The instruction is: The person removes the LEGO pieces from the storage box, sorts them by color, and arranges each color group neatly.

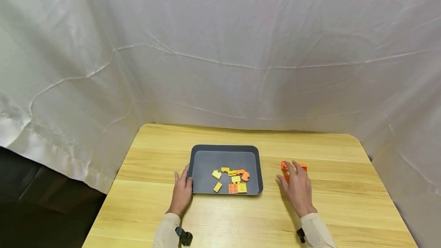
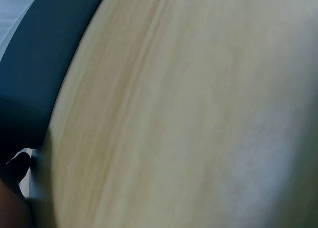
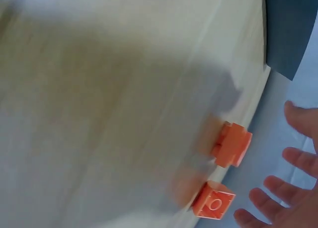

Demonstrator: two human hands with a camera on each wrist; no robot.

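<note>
My left hand (image 1: 182, 194) lies at the left rim of a dark grey tray (image 1: 224, 148), with its thumb and a finger against the tray's side near the front corner. In the left wrist view the tray's wall (image 2: 35, 59) shows beside a dark fingertip (image 2: 19, 166). Over to the right, my right hand (image 1: 299, 190) hovers with spread fingers above a few orange building bricks, which it partly covers in the head view. The right wrist view shows one orange brick (image 3: 232, 145) and another orange brick (image 3: 214, 200) with its hollow underside visible, both apart from the fingers.
Inside the tray, toward its front and right, lie several yellow bricks (image 1: 216, 174) and orange bricks (image 1: 232, 188). The wooden table (image 1: 234, 221) has rounded far corners, and a pale cloth curtain (image 1: 241, 91) hangs behind it and along its sides.
</note>
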